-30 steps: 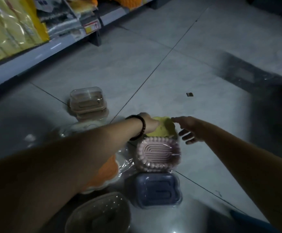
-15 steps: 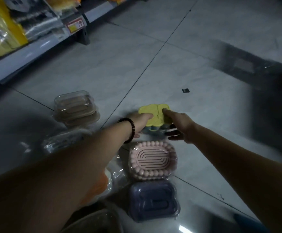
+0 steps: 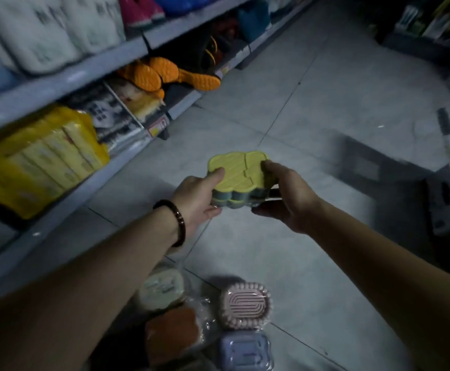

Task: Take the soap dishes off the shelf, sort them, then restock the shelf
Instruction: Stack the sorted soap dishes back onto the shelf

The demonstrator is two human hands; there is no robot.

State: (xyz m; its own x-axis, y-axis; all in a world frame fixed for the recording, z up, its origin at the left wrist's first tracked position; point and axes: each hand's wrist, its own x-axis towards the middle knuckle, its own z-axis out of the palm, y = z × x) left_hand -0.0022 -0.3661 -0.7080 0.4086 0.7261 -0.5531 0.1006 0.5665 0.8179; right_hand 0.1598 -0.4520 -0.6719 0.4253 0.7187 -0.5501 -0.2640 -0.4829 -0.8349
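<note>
Head view: a dim shop aisle with a floor (image 3: 312, 103) of pale grey tiles crossed by thin dark joints. A grey metal shelf (image 3: 65, 76) unit runs along the left of the frame and dark shelving (image 3: 419, 30) stands in the upper right. On the left unit, white wrapped packs (image 3: 44, 30) sit on the upper level. On the lower level there are yellow packs (image 3: 44, 162) at left and orange-soled shoes (image 3: 164, 73) further up the aisle, with one red-and-yellow price tag (image 3: 158, 127) on the rail edge. At mid-frame both hands grasp one stack of soap dishes (image 3: 241, 170), held clear of the floor. Its top is yellow and cloud-shaped, with greenish-blue layers beneath; how many layers cannot be counted. The left hand (image 3: 195, 196), with a dark bead bracelet (image 3: 179, 223) on its wrist, has its thumb on the top and its fingers curled under the edge. The right hand (image 3: 289, 194) grips the opposite side the same way. Four more soap dishes lie on the floor at lower centre, close together: one pink dish (image 3: 245, 305), one lavender dish (image 3: 245, 350) just below it, one orange-brown dish (image 3: 173, 334) in clear wrap to their left, and one pale dish (image 3: 162, 289) above that.
</note>
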